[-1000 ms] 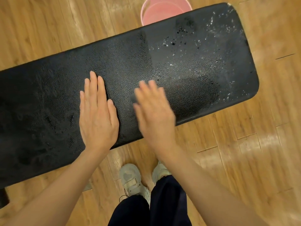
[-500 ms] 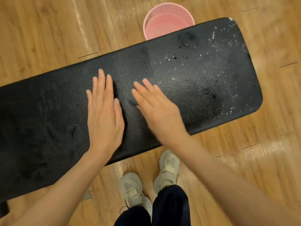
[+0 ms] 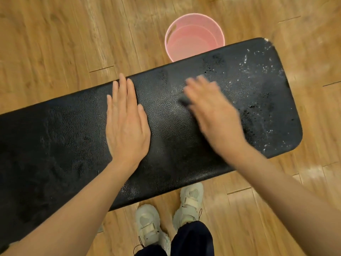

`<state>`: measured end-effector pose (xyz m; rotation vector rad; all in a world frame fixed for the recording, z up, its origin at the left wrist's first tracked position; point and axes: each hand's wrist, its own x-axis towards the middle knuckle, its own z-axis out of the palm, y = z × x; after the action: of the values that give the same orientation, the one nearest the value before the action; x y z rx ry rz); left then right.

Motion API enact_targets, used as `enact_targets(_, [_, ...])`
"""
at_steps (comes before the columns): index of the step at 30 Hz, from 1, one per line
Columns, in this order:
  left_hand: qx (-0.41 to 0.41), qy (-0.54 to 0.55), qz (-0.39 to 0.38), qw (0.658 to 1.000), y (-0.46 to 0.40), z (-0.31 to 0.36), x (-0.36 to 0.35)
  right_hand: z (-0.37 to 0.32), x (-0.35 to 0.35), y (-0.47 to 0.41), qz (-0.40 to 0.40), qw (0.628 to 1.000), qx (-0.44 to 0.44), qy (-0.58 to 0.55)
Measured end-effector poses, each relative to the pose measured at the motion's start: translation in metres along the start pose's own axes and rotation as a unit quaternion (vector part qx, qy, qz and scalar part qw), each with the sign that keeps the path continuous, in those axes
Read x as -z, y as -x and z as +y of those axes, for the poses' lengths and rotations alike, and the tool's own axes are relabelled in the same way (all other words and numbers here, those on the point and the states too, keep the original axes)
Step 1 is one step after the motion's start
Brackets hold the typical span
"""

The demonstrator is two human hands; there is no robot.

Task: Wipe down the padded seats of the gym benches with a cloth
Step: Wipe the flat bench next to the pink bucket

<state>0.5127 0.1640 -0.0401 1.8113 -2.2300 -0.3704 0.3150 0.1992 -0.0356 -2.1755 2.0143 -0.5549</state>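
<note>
Bench seat (image 3: 73, 145) ran black and pebbled across the wood floor (image 3: 46, 43), its left end cut off by the frame. My left hand (image 3: 125, 124) lay flat on it, fingers straight and together. My right hand (image 3: 212, 115) was blurred over a dark cloth (image 3: 184, 101), mostly hidden; I couldn't tell its grip. White flecks dotted the right end, and a pink bucket (image 3: 193, 21) stood half hidden behind.

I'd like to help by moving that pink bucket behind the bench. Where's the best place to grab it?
Take the pink bucket by its rim, coming straight down from above on the far side. It stands upright with its mouth open, and the bench pad hides its near edge, so the far rim is the free part. No handle shows. It may hold water, so lift it level.
</note>
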Motion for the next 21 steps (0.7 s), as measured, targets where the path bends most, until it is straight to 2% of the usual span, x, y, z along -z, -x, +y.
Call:
enact_targets(2, [0.002, -0.003, 0.001, 1.000, -0.001, 0.001, 0.000, 0.012, 0.013, -0.003, 0.047, 0.989, -0.140, -0.029])
enact_targets(3, [0.002, -0.005, 0.000, 1.000, -0.001, 0.002, 0.000, 0.000, 0.011, -0.010, 0.072, 0.979, -0.186, -0.034])
enact_targets(4, [0.002, -0.008, -0.002, 1.000, -0.001, 0.002, 0.000, -0.019, 0.003, -0.017, 0.068, 0.978, -0.197, -0.025])
enact_targets(5, [0.004, -0.011, -0.004, 1.000, -0.001, 0.001, 0.000, -0.042, -0.007, -0.023, 0.045, 0.984, -0.170, -0.009])
enact_targets(7, [0.004, -0.012, -0.009, 1.000, -0.001, 0.000, 0.000, -0.076, -0.027, -0.030, 0.013, 0.999, -0.047, -0.009])
enact_targets(9, [0.004, -0.012, -0.013, 1.000, -0.002, 0.001, 0.001, -0.064, -0.031, -0.035, -0.019, 0.997, 0.061, -0.036])
enact_targets(10, [0.006, -0.015, -0.013, 1.000, -0.002, 0.001, 0.002, -0.047, -0.028, -0.036, -0.028, 0.995, 0.085, -0.034])
enact_targets(11, [0.009, -0.017, -0.014, 1.000, -0.002, 0.002, 0.002, -0.027, -0.021, -0.036, -0.034, 0.996, 0.080, -0.029])
enact_targets(13, [0.013, -0.016, -0.016, 1.000, -0.002, 0.003, 0.002, 0.008, -0.004, -0.035, -0.010, 0.999, -0.014, -0.031])
enact_targets(15, [0.015, -0.014, -0.014, 1.000, -0.002, 0.003, 0.002, 0.007, 0.004, -0.035, 0.036, 0.988, -0.140, -0.057])
enact_targets(16, [0.016, -0.013, -0.014, 1.000, -0.002, 0.003, 0.001, -0.009, 0.000, -0.040, 0.057, 0.982, -0.173, -0.043])
enact_targets(18, [0.016, -0.013, -0.017, 1.000, -0.002, 0.003, 0.001, -0.049, -0.018, -0.054, 0.060, 0.987, -0.148, -0.015])
enact_targets(21, [0.012, -0.025, -0.023, 0.999, -0.002, 0.002, 0.001, -0.060, -0.031, -0.071, 0.010, 0.999, 0.019, -0.045])
